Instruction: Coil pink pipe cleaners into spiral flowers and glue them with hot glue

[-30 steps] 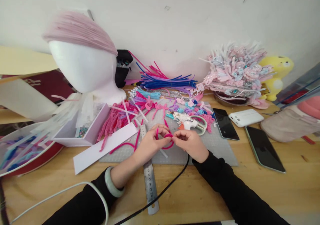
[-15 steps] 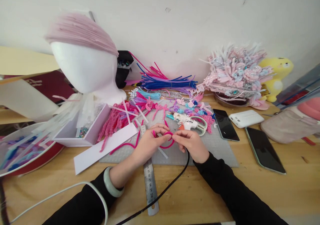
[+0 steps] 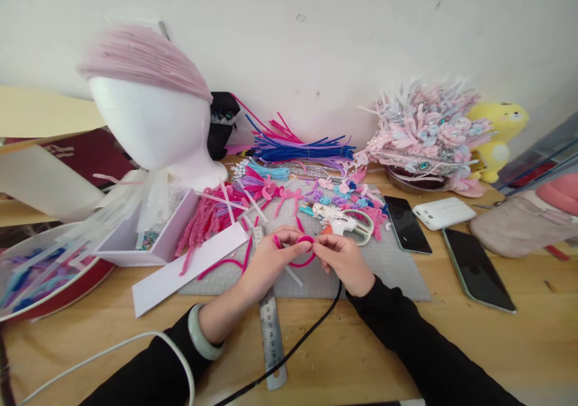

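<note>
A magenta pipe cleaner point(image 3: 301, 265) is bent into a small loop between my two hands. My left hand point(image 3: 270, 260) pinches it between thumb and fingers on the left side. From the right, my right hand point(image 3: 347, 261) grips the same loop with closed fingertips, close to the left thumb. Beneath both hands lies a grey cutting mat point(image 3: 397, 273). A steel ruler point(image 3: 271, 340) extends toward me from under the left hand. Just beyond the right hand rest a white glue gun point(image 3: 336, 220) and pale-handled scissors point(image 3: 363, 227).
Pink pipe cleaner pieces point(image 3: 203, 219), a white box point(image 3: 169, 237) and a white foam head point(image 3: 149, 123) stand left. Two phones point(image 3: 409, 225), a white power bank point(image 3: 445, 212) and a decorated headpiece point(image 3: 424, 135) are right. A black cable point(image 3: 298, 344) crosses the front.
The fingertips have shifted slightly around the loop, whose upper part now shows a little differently. The camera view has moved very slightly.
</note>
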{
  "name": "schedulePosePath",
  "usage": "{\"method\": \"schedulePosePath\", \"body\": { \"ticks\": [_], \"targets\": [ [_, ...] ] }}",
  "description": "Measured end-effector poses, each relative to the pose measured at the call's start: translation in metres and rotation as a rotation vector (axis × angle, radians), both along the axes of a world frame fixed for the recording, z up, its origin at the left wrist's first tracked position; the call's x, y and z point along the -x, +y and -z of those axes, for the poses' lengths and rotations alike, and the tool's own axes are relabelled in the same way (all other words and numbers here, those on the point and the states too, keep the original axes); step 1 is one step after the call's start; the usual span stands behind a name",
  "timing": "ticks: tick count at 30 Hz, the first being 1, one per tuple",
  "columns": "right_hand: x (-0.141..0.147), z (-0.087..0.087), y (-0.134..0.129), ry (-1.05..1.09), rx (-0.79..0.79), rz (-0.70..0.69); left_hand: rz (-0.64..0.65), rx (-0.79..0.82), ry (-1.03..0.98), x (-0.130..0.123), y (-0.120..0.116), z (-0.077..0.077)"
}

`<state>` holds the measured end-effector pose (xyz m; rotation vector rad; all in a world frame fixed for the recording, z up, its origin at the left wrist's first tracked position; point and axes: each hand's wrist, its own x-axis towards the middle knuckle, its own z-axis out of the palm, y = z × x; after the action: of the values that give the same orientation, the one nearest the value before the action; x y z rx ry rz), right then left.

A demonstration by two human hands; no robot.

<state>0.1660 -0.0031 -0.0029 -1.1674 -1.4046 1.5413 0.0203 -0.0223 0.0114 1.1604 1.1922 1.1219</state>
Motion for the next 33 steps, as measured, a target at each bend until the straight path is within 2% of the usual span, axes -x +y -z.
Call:
{"method": "schedulePosePath", "body": {
  "ticks": [7, 12, 15, 18, 22, 29, 33],
  "targets": [
    [-0.002, 0.004, 0.003, 0.031, -0.035, 0.108, 0.019, 0.042, 0.055, 0.001, 0.000, 0.007],
    [-0.004, 0.006, 0.005, 0.058, -0.046, 0.180, 0.016, 0.003, 0.087, 0.001, 0.002, 0.011],
    [-0.004, 0.006, 0.007, 0.097, -0.037, 0.218, -0.090, -0.050, 0.127, 0.003, 0.003, 0.011],
    [-0.004, 0.006, 0.008, 0.124, -0.028, 0.228, -0.201, -0.182, 0.258, 0.005, 0.004, 0.010],
    [-0.004, 0.007, 0.008, 0.112, -0.030, 0.227, -0.270, -0.356, 0.361, 0.009, 0.003, 0.008],
    [-0.003, 0.010, 0.007, 0.028, -0.072, 0.199, -0.226, -0.430, 0.342, 0.011, 0.002, 0.008],
    [-0.003, 0.008, 0.007, -0.029, -0.086, 0.194, -0.216, -0.429, 0.232, 0.010, 0.002, 0.009]
  ]
}}
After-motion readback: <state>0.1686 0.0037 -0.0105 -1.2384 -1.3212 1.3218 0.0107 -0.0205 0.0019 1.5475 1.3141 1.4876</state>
